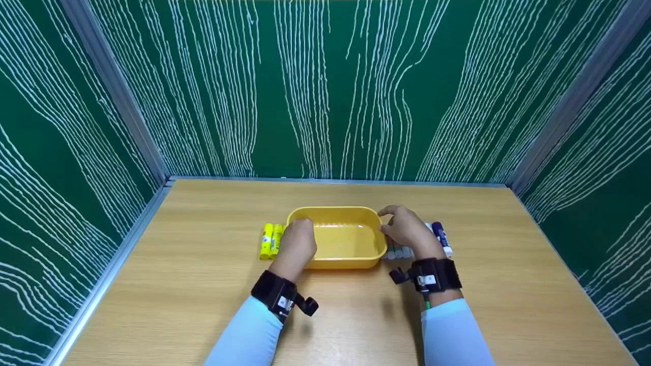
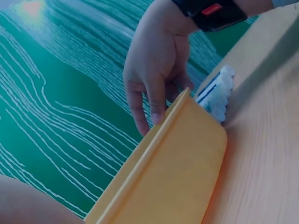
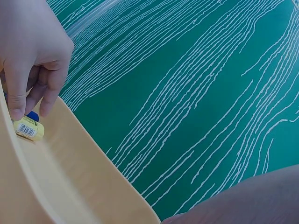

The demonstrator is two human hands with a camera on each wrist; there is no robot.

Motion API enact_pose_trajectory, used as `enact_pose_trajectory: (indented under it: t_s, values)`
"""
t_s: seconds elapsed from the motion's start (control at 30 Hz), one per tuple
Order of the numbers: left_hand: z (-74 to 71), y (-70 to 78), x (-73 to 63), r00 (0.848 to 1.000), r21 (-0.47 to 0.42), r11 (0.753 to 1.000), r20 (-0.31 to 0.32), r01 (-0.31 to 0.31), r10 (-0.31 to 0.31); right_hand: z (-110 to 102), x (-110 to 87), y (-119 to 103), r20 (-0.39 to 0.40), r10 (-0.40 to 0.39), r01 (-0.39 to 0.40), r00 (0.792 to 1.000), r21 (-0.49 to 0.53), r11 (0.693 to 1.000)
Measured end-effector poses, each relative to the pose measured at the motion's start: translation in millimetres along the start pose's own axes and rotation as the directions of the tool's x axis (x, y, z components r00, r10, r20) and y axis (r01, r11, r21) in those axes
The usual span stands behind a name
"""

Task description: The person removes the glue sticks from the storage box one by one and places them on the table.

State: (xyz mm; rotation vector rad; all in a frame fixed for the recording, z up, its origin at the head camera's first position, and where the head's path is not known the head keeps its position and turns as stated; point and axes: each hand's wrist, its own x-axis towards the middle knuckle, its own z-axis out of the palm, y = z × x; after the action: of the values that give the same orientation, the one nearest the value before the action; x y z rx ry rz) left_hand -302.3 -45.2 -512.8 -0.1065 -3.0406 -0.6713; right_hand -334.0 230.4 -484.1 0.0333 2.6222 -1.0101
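Note:
A yellow plastic basket stands on the table. My left hand reaches down over its left end. In the right wrist view the left hand's fingers pinch a yellow glue stick with a barcode label and a blue part, low inside the basket; the left hand hides it in the head view. At the basket's right rim, my right hand touches the edge with fairly straight fingers. Two yellow glue sticks lie left of the basket. Several pale tubes lie to its right, partly under the right hand.
A dark blue and white tube lies at the right end of the pale ones. Green panels with white wavy lines enclose the wooden table at the back and sides, joined by grey metal posts.

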Motion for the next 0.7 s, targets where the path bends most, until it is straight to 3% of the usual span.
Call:
enact_pose_trajectory:
  t_s: [0.2,0.4,0.47,0.7]
  values:
    - [1.0,-1.4,5.0,0.995,-0.058,0.995,0.065,0.076,-0.072,-0.2,0.3,-0.1,-0.001,0.002,-0.002,1.000,-0.001,1.000]
    - [1.7,0.8,5.6,0.981,-0.078,0.988,0.151,0.136,-0.123,-0.4,0.6,0.6,-0.002,-0.004,0.004,1.000,-0.005,1.000]
    - [2.2,1.0,5.3,0.979,-0.079,0.987,0.162,0.138,-0.124,-0.2,0.8,1.2,-0.004,-0.009,0.009,1.000,-0.009,1.000]
    - [4.2,-0.4,3.9,0.992,-0.058,0.995,0.109,0.076,-0.069,2.0,0.3,1.5,-0.019,-0.039,0.039,0.999,-0.013,0.999]
